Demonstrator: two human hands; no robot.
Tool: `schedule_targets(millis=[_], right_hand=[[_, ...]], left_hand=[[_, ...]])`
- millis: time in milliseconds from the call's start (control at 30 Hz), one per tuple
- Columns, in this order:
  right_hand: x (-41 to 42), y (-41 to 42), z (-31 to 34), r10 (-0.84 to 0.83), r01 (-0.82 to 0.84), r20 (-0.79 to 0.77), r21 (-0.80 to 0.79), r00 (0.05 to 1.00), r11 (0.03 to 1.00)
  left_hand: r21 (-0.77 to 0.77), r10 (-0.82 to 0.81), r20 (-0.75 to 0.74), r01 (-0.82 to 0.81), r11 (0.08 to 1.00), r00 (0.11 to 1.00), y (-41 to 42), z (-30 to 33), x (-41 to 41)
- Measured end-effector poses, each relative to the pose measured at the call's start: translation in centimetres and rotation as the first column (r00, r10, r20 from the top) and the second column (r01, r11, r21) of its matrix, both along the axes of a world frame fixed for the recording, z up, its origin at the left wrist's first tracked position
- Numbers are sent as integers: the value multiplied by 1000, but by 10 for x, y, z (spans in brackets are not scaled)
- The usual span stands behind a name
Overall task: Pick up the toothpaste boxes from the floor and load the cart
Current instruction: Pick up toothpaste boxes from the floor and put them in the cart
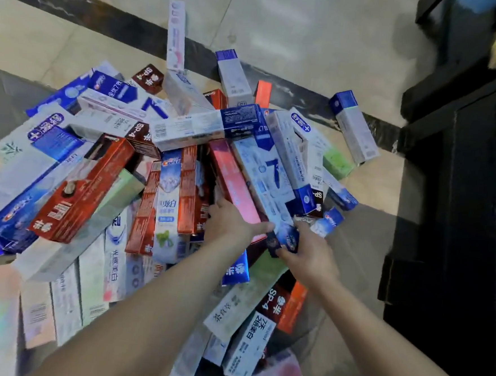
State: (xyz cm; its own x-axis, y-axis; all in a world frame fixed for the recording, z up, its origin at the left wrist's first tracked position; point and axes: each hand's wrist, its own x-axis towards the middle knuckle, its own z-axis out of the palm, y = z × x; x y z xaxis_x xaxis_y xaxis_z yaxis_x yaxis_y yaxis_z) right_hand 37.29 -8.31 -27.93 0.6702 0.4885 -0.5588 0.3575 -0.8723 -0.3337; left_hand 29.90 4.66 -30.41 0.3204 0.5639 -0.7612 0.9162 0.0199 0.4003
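With the left hand [229, 223] curled round the near end of a pink box [235, 184] and the right hand [310, 251] pinching a blue-and-white box [266, 179], both atop the pile [95, 177] of slick, light cardboard boxes on the tiled floor [281, 28], it seems best to lift them level, since long glossy cartons slide easily.

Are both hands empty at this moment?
No: the left hand grips a pink box and the right hand holds a blue-and-white box in the pile.
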Motion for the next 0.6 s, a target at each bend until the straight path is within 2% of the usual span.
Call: schedule_targets(millis=[167, 300, 433, 600], right_hand=[[4, -8, 13, 4, -1, 30, -83, 1000, 997], [-3, -15, 42, -42, 37, -28, -156, 999, 987], [-26, -21, 107, -162, 143, -109, -162, 981, 976], [-53, -29, 236, -209, 189, -193, -118, 959, 975]], left_hand=[[-1, 114, -11, -114, 993, 993, -3, -1, -3], [-50, 152, -15, -152, 987, 988, -2, 34, -30], [-116, 119, -42, -123, 986, 992, -6, 113, -71], [-148, 93, 4, -91, 985, 996, -15, 249, -129]])
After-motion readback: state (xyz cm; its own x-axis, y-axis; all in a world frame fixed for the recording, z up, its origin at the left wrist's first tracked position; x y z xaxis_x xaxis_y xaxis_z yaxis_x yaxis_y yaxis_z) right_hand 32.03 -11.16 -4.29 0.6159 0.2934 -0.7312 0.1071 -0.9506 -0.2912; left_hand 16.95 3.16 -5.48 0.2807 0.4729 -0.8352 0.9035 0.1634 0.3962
